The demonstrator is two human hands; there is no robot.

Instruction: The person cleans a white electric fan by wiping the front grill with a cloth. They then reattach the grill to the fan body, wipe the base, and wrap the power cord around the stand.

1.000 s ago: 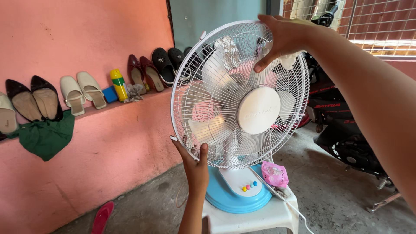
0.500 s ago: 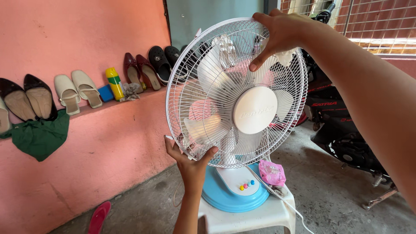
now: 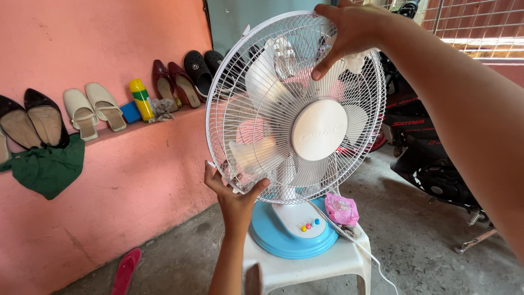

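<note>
White table fan (image 3: 297,117), upright on a round pale-blue base with a white panel of small coloured buttons, standing on a white plastic stool (image 3: 305,267) with a white cord trailing off to the right. Round wire grille facing the camera, pale translucent blades behind it and a plain white disc at the centre, head tipped slightly back. Gripped at the lower left rim by left hand (image 3: 234,194) and at the top rim by right hand (image 3: 349,27), fingers hooked over the wires.
</note>
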